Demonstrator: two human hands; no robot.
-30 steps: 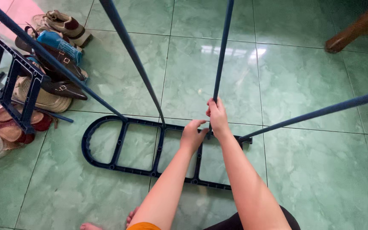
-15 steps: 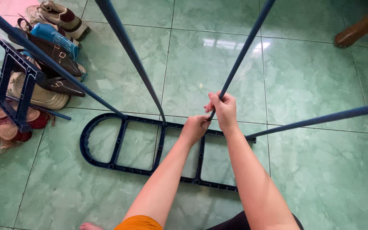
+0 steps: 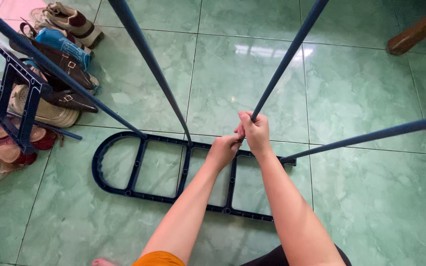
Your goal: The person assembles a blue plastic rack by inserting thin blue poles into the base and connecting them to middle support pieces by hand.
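A dark blue plastic rack frame (image 3: 124,189) lies flat on the green tiled floor. Several blue rods rise out of it. My right hand (image 3: 255,131) is closed around the lower part of one blue rod (image 3: 286,59) that leans up to the right. My left hand (image 3: 224,149) grips the foot of that same rod, right where it meets the frame's far rail. Two more rods (image 3: 146,54) slant up to the left from the frame, and another rod (image 3: 371,135) runs off to the right.
A second blue frame piece (image 3: 13,88) stands at the left. Behind it lies a pile of several shoes (image 3: 57,54). A brown wooden furniture leg (image 3: 415,32) shows at the top right. My bare toes (image 3: 105,262) are at the bottom edge.
The rod in my hands has tipped from nearly upright to leaning right. Both hands stayed on it, and the left hand slid up from the frame rail to the rod's foot.
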